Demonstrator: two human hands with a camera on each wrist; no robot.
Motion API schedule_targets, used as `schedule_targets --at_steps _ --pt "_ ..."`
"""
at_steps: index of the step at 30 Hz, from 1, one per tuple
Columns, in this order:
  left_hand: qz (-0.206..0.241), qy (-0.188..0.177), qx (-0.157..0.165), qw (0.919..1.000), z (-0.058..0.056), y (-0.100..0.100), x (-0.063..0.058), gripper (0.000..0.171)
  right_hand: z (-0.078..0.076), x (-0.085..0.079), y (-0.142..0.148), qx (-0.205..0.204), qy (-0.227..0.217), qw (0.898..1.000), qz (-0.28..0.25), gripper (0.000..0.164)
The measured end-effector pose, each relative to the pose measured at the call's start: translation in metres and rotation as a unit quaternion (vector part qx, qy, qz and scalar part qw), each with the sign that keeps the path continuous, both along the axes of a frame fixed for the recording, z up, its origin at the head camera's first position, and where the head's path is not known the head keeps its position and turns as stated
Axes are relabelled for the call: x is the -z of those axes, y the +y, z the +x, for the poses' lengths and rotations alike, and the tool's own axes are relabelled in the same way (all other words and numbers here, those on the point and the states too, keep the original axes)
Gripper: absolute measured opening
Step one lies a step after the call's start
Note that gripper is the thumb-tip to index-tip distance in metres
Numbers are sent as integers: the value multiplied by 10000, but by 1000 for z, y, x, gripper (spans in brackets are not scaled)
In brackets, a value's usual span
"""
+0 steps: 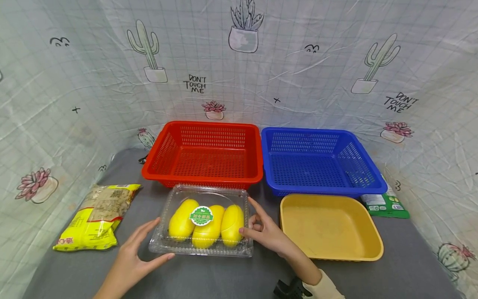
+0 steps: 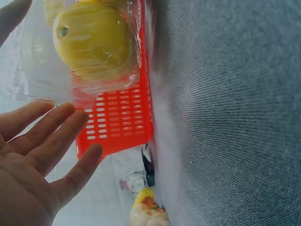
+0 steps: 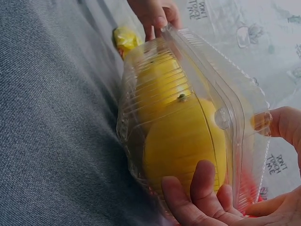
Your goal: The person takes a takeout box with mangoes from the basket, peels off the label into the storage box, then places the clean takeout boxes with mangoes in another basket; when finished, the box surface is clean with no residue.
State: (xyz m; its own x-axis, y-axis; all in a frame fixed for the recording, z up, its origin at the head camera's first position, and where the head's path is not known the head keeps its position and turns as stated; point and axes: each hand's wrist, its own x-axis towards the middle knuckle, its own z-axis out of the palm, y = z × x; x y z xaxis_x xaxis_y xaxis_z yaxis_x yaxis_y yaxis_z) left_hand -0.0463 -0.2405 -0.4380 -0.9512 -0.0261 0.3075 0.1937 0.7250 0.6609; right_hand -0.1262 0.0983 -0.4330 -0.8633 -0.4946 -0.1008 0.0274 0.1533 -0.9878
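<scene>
A clear plastic clamshell box of yellow mangoes is in front of the red basket, with a round green-and-white label on its lid. My right hand grips the box's right end, thumb over the lid and fingers bent against the side wall. At the left end, my left hand spreads wide, its fairly straight fingertips right at the lid's rim and its thumb by the front left corner. The mangoes show through the clear wall in both wrist views.
Behind the box stand a red basket and a blue basket. A yellow tray sits right of my right hand. One yellow snack bag lies at the left; a green packet is partly under the blue basket. A patterned cloth hangs behind.
</scene>
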Motion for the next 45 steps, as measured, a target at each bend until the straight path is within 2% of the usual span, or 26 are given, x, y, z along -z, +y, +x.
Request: schedule_targets --at_steps 6,17,25,34,42,45 --pt "0 -413 29 9991 -2 -2 3 89 0 3 -2 -34 86 9999 -67 89" --pt "-121 -312 175 9993 -3 -5 11 89 -1 5 -5 21 171 9998 45 92" --pt "-180 -375 190 9990 -5 -5 10 90 0 5 -6 101 146 9997 173 93" --pt "-221 -437 192 9986 -5 -6 13 90 1 6 -5 138 331 9987 355 93" --pt "-272 -570 260 9977 -5 -4 10 94 4 3 -4 367 296 9965 691 91" --pt "-181 -506 293 9981 -6 -4 7 98 5 1 -4 423 247 9965 677 89"
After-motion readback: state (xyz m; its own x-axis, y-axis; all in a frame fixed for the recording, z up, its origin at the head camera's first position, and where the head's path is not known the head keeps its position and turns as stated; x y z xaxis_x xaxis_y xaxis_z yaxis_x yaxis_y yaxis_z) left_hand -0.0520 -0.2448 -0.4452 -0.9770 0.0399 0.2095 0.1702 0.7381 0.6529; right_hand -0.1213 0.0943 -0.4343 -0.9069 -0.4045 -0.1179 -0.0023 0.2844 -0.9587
